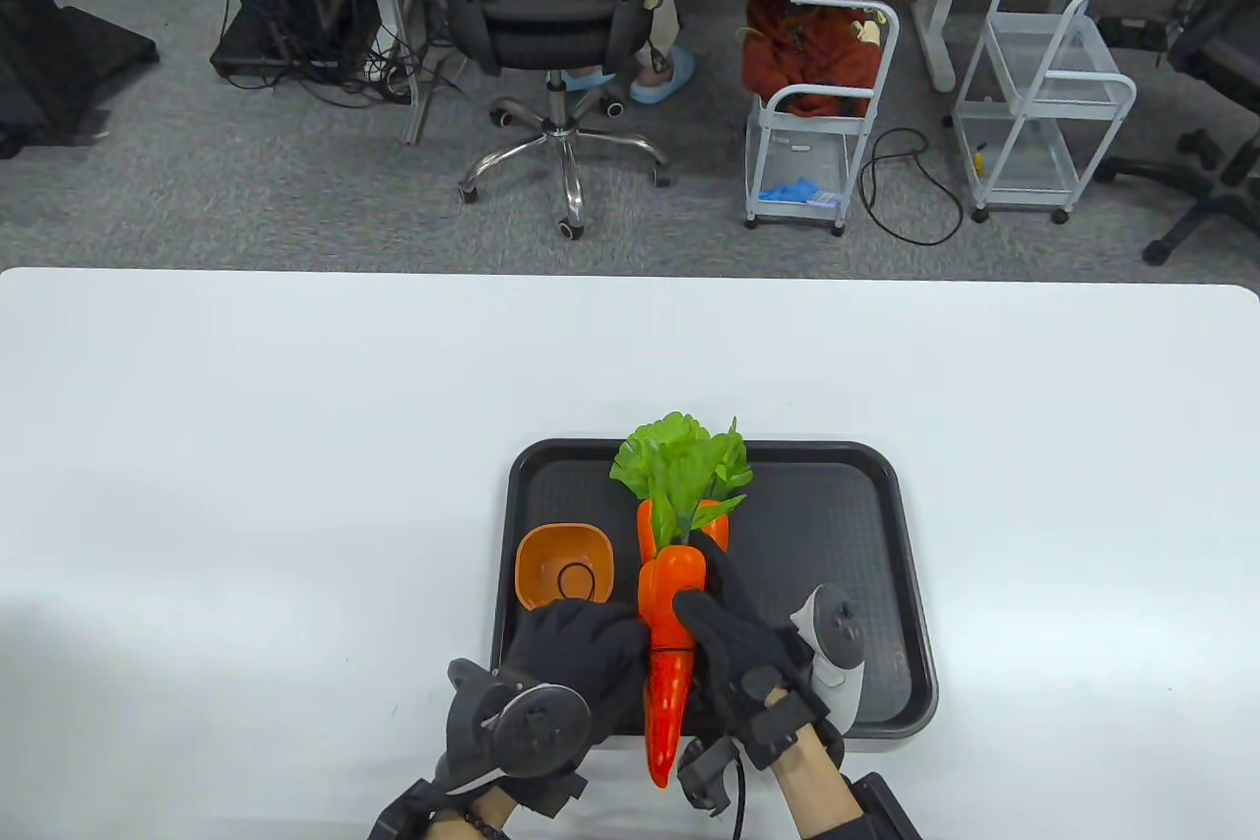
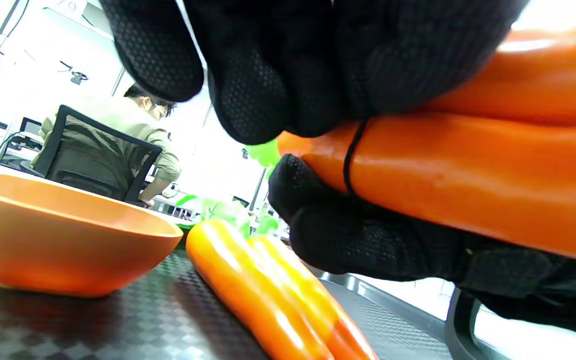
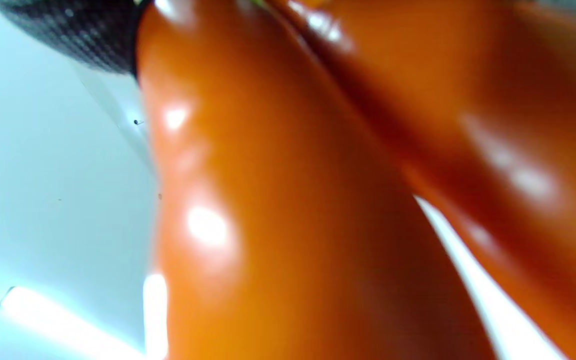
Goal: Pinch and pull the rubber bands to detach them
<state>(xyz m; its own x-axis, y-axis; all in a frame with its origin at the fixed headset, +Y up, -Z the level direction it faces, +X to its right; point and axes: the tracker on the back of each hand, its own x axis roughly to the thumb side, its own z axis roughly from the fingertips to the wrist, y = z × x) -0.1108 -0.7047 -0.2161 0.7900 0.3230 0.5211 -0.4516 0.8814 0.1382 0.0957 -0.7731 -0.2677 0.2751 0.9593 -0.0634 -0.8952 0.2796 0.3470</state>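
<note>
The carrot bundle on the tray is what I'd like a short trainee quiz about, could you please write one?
1. True or false: a black rubber band still circles the held carrots.
2. Which hand grips the carrots from the tracker side: A left, B right?
3. Fill in: a detached band lies inside the orange ____.

Key: 1 true; 2 B; 3 bowl. The left hand pinches at the band; other carrots lie on the tray.

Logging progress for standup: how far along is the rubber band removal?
Done: one black rubber band lies in the orange bowl.
In hand: right hand holds the orange plastic carrot bundle; left hand is at its thin black band.
Left: pulling that band off. Two more carrots lie on the black tray; whether they are banded is unclear.
</note>
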